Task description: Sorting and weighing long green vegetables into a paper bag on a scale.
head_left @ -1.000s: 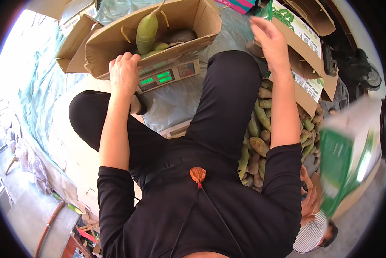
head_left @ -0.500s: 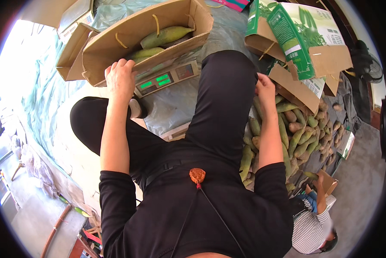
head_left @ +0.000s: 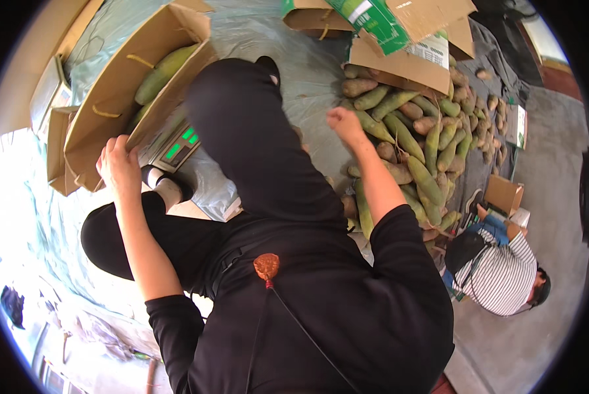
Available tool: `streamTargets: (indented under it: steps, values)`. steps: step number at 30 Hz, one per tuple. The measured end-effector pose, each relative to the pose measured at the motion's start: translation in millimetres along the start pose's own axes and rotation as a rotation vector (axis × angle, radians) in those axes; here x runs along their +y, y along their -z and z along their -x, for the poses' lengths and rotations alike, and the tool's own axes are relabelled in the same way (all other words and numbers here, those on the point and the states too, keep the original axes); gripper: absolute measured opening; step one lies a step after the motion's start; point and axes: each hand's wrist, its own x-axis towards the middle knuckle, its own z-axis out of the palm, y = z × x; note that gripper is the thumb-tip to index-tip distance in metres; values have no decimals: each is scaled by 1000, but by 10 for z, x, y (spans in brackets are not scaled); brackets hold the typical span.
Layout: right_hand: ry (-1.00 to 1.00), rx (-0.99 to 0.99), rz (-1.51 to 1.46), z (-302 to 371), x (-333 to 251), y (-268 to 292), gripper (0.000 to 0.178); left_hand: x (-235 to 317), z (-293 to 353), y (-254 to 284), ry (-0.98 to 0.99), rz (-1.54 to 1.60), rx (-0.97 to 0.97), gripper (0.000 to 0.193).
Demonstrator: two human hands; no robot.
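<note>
My left hand (head_left: 118, 167) grips the near rim of an open cardboard box (head_left: 87, 154) with yellow cord handles. Inside lie long green radishes (head_left: 166, 73), partly hidden by the box wall. The box rests on a digital scale (head_left: 176, 152) with a green lit display. Over by the near-left edge of a radish pile (head_left: 432, 134), my right hand (head_left: 347, 126) hovers with its fingers curled in; no object shows in it. The pile mixes long green radishes with shorter brownish-pink ones.
Open green-and-brown cartons (head_left: 399, 62) lean over the pile's far side. At right, a person in a striped shirt (head_left: 501, 266) sits by a small open cardboard box (head_left: 502, 195). Plastic sheeting (head_left: 261, 39) covers the ground beyond my knee.
My view has swung right, so box and scale sit further left. My right hand has left the side of my knee and moved out toward the pile. My left hand stays on the box rim.
</note>
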Motion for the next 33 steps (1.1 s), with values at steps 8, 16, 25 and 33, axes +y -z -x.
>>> streamTargets:
  steps: [8,16,25,33]
  values:
    - [-324,-202,162,467,663,-531,34,-17,30,-24,-26,-10,53,27]
    - [28,-252,540,338,-52,-762,63,-64,65,35,19,-28,19,27]
    - [519,-372,663,31,-141,-1104,52,13,24,35,18,59,27,23]
    - [361,-309,711,73,-34,-1037,41,11,34,55,34,101,69,19]
